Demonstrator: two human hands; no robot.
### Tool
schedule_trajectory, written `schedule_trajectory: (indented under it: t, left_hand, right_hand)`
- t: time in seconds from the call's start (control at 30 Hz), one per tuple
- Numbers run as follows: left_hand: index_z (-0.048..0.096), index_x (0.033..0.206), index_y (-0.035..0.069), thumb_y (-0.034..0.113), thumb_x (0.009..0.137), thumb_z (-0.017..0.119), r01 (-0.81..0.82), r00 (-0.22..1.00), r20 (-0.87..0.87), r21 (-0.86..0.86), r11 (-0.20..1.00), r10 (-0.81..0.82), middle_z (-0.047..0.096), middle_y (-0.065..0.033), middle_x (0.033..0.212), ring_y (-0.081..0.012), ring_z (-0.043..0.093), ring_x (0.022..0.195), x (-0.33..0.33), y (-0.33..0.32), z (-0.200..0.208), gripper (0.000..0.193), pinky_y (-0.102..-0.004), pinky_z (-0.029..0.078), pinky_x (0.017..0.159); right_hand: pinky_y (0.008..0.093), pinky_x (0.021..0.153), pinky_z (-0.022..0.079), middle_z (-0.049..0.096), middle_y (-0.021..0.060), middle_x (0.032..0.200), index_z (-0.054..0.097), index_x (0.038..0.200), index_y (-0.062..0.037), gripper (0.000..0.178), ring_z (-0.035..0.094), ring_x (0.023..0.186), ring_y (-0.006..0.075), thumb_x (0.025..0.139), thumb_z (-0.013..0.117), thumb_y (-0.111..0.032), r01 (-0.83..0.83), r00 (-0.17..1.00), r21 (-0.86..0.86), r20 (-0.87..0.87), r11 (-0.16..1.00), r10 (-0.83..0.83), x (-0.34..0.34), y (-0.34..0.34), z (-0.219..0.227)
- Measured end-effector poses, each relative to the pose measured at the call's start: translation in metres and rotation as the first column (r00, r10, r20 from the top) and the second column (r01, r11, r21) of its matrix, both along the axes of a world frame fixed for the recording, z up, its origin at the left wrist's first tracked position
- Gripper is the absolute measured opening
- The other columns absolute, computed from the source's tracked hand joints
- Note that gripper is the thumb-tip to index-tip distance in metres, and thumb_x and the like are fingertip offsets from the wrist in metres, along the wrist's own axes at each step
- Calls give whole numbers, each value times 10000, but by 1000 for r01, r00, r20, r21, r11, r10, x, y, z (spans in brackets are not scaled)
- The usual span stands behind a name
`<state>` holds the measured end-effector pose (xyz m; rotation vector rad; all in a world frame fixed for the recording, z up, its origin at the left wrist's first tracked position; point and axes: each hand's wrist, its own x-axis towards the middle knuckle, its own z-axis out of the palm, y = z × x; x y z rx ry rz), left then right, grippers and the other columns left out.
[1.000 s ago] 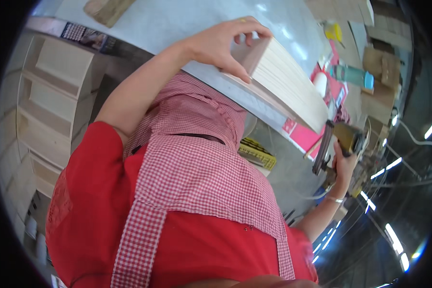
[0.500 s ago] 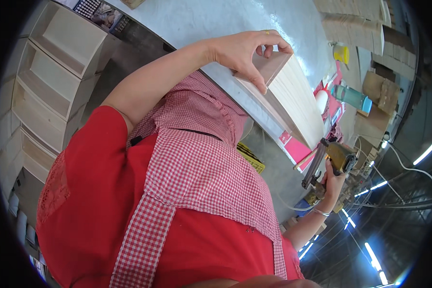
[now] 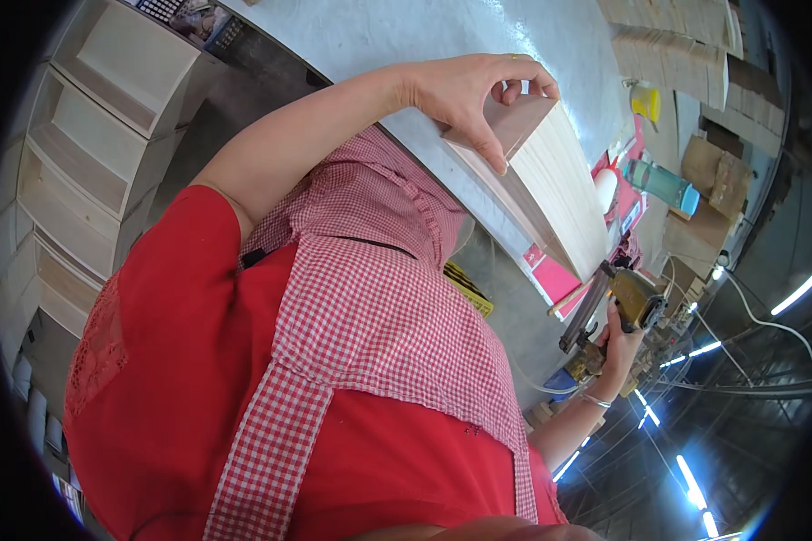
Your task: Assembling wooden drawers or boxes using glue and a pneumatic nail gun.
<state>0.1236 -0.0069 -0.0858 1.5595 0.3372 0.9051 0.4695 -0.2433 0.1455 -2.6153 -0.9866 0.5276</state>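
Note:
My left hand (image 3: 483,99) grips the end of a pale wooden box (image 3: 564,185), thumb on the near side and fingers bent over the far top edge. The box lies slantwise along the edge of the grey worktable (image 3: 406,32). My right hand (image 3: 619,345) is wrapped round the handle of a nail gun (image 3: 636,299) with a black magazine and a yellowish body. Its nose is close by the box's right end; I cannot tell whether they touch. The box's inside is partly hidden by my left hand.
Right of the box are a white bottle (image 3: 605,189), a teal bottle (image 3: 660,184) and a yellow cup (image 3: 645,102). Stacked wooden boards (image 3: 672,68) stand at the far right. Open wooden boxes (image 3: 122,77) are piled at the left. An air hose (image 3: 550,389) hangs near the gun.
The nail gun and my right hand have shifted slightly left. My left hand keeps its hold on the box, and both appear a little further right in the picture.

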Motion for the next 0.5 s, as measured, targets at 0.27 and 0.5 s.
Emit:
schedule_trajectory:
  t: [0.27, 0.5]
  left_hand:
    - [532, 1308, 169, 286, 463, 910, -12, 1000, -17, 14, 1000, 13, 544, 6, 1115, -167, 476, 912, -2, 0, 3, 933, -301, 425, 871]
    - [534, 1311, 173, 284, 464, 901, -20, 1000, -10, 27, 999, 21, 538, -3, 1123, -176, 465, 915, 1, -1, 0, 931, -300, 425, 861]
  right_hand:
    - [243, 368, 333, 509, 1, 570, 598, 942, -1, 254, 427, 396, 82, 853, 751, -183, 26, 999, -12, -20, 1000, -26, 0, -1, 0]
    - [235, 380, 323, 499, -16, 561, 638, 959, 0, 221, 427, 415, 64, 873, 730, -182, -49, 998, -4, 50, 999, 49, 5, 7, 6]
